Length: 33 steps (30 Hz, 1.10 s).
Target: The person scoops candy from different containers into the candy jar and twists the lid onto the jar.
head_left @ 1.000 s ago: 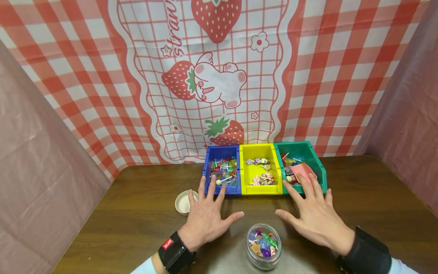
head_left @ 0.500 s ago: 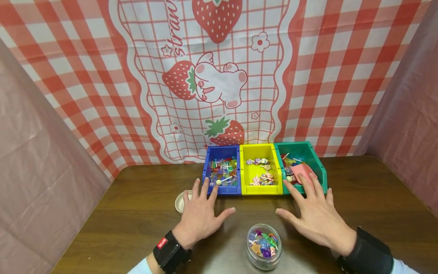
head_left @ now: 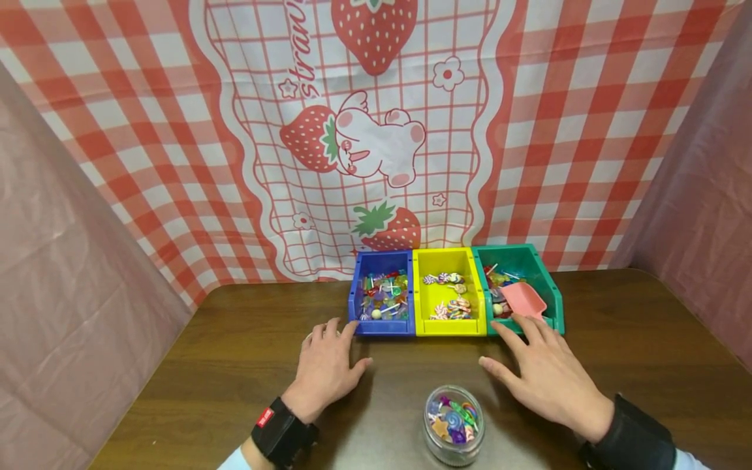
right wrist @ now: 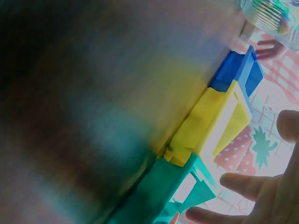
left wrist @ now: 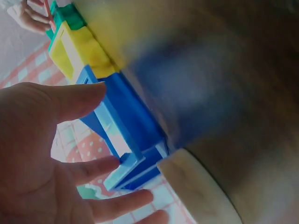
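Note:
My left hand [head_left: 324,367] hovers over the round pale lid [left wrist: 198,189], left of the blue bin [head_left: 382,325]. In the head view the fingers hide nearly all of the lid; the left wrist view shows a gap between them and it. My right hand [head_left: 549,378] is spread in front of the green bin [head_left: 537,261], fingertips by its front edge. Inside that bin a pink scoop [head_left: 525,300] lies on mixed candies. A glass jar [head_left: 454,450] stands uncovered between my wrists, with colourful candy pieces [head_left: 452,418] inside.
Between the blue and green bins sits a yellow bin [head_left: 449,326] with two rows of swirl candies [head_left: 451,308]. The blue bin contains mixed lollipops and candies [head_left: 384,294]. A checked strawberry cloth [head_left: 376,150] hangs behind the brown table [head_left: 205,372].
My left hand has moved left and nearer, from the blue bin's front to over the lid, its fingers drawing closer together. The right hand has barely shifted.

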Motion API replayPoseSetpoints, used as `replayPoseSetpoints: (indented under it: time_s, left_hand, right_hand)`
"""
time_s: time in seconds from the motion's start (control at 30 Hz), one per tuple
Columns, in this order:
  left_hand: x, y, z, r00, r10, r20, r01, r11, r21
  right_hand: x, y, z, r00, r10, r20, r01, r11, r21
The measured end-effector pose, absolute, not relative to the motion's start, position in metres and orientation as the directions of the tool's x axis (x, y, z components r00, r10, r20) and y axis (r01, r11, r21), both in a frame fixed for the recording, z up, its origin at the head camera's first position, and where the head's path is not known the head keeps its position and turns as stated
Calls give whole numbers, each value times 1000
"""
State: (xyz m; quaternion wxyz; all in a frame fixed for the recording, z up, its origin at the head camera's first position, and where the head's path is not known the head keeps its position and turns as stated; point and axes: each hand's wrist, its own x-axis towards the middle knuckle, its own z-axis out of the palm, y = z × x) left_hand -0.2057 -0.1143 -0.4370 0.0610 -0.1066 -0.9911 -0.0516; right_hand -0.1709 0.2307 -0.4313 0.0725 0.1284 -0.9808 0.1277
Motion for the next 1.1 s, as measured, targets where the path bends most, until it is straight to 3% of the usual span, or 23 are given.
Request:
replayPoseSetpoints:
  time_s: [0.27, 0.4, 0.77, 1.1]
  left_hand:
    - [-209, -126, -437, -995, 96, -39, 90, 987, 134]
    - [-211, -132, -438, -994, 92, -53, 84, 985, 148]
    - [-211, -137, -431, -978, 209, 27, 211, 967, 144]
    - [-192, -117, -407, -912, 397, 99, 409, 868, 284]
  right_hand:
    - [-173, 234, -432, -955, -227, 191, -268, 938, -221]
    - [-174, 236, -434, -953, -228, 202, -270, 938, -216]
    - [-179, 239, -434, -946, -231, 229, -280, 937, -209]
    - [-183, 241, -435, -949, -222, 222, -259, 954, -151]
